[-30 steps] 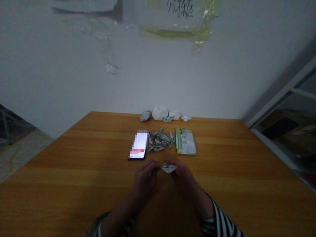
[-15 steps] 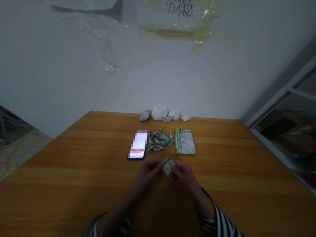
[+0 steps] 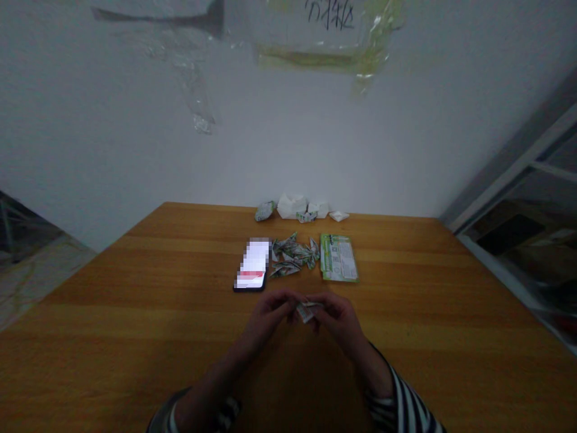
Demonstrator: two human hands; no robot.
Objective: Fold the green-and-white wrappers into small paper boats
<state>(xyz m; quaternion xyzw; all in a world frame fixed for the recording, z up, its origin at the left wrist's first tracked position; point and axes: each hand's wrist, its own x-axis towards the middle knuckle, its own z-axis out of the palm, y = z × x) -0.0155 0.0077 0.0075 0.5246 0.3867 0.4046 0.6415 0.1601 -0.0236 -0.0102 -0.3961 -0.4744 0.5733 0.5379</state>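
- The pale wall (image 3: 112, 150) rises behind everything, with a clear plastic sheet (image 3: 315, 36) taped high up on it.
- The wooden table (image 3: 135, 313) fills the lower half of the view, its far edge against the wall.
- The left hand (image 3: 268, 316) and the right hand (image 3: 339, 319) meet above the near middle of the table, both in striped sleeves (image 3: 406, 403). Each has its fingers curled inward, with the fingertips closed in a pinch.
- A green printed sheet (image 3: 339, 258) lies flat beyond the right hand, well clear of it.
- A phone (image 3: 253, 264) with a lit screen lies beyond the left hand, near it but not touching.
- A pile of folded paper pieces (image 3: 293, 255) sits between the phone and the green sheet.
- A row of white folded pieces (image 3: 297, 207) lies at the table's far edge, by the wall.
- The small folded paper (image 3: 306, 311) is held between the two hands, its left end pinched by the left fingertips and its right end by the right. It sits just above the tabletop, on the near side of the pile. Whether it touches the wood cannot be told.
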